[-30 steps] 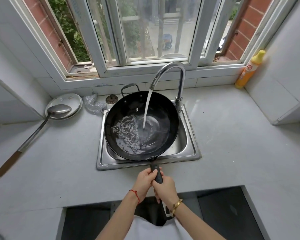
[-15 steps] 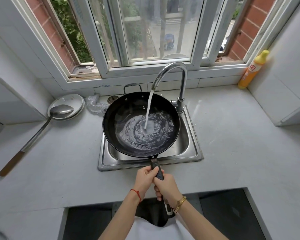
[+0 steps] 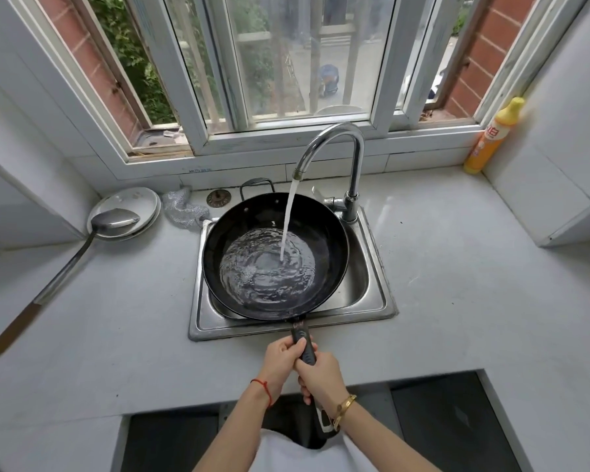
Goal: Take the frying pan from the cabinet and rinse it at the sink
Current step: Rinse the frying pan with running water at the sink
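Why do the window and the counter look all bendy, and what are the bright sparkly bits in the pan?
Head view: the wide-angle lens curves the window frame and counter edges; daylight from the window glints off the rippling water in the frying pan; both hands, left hand and right hand, look sharp, not blurred.

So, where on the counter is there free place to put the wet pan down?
Bare counter lies right of the sink, as far as the yellow bottle. Another bare patch lies between the ladle and the sink's left rim. Behind the sink it is crowded: lid, steel scrubber, faucet.
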Demonstrator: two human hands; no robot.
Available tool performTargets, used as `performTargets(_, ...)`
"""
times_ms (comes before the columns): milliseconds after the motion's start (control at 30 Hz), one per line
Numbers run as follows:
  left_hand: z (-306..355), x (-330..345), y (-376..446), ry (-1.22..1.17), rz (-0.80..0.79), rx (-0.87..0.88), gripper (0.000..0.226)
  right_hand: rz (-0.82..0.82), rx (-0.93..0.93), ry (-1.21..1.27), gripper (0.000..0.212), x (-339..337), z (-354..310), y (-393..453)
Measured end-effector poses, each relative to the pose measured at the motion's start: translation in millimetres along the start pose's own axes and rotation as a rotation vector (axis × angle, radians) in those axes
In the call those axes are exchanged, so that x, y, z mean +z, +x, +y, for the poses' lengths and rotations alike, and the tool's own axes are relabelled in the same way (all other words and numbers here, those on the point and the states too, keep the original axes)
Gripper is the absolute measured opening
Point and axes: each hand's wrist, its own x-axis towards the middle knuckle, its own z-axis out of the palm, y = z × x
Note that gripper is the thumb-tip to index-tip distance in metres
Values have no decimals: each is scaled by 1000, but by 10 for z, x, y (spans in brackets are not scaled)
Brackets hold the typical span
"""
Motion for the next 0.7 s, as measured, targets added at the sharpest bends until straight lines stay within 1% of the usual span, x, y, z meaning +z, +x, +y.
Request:
performTargets(200,-78,-76,36,68,12,-29,17,-12,38,36,17,108,98,42)
performTargets(500,-105,-136,139,104,-15,-57,20,-5,73,77,23,171,156,145)
performTargets(600,-100,-154,157,100,-27,-64,19,-43,94,81,22,149,151,166)
performTargets(700,-102,-148,165,66,-28,-74,18,-148,128,76,20,63,103,180)
